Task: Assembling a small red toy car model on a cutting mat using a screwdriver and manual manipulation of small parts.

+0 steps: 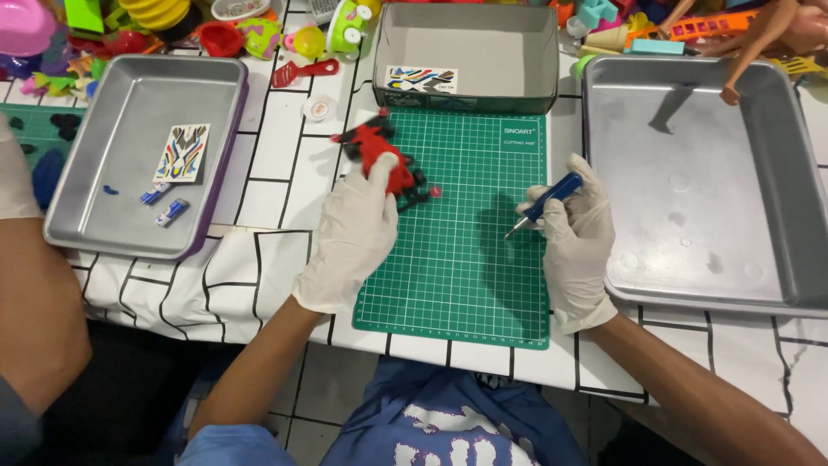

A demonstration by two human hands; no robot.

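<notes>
Left hand: the gloved left hand (360, 226) is being closed around a red and black toy car (390, 164), which is being held down on the green cutting mat (457, 259) near its upper left corner.
Right hand: the gloved right hand (576, 233) is being clenched around a blue-handled screwdriver (545, 204) — the metal tip is being pointed down and to the left, just above the mat and apart from the toy.
Toy car: it is being kept at the mat's left side, partly covered by the fingers; its small details cannot be told.
Cutting mat: it is being carried by the desk (276, 147), whose white top is crossed by black lines, right in front of the person.
Grey box: an open cardboard box (509, 52) is standing just behind the mat, with a sticker sheet (421, 80) inside it.
Left tray: a metal tray (129, 112) is lying left of the mat — another sticker sheet (182, 153) and small blue pieces (164, 203) are lying in it.
Right tray: a second metal tray (742, 259) is lying right of the mat.
Behind: colourful plastic toys (259, 34) are being heaped along the desk's far edge.
</notes>
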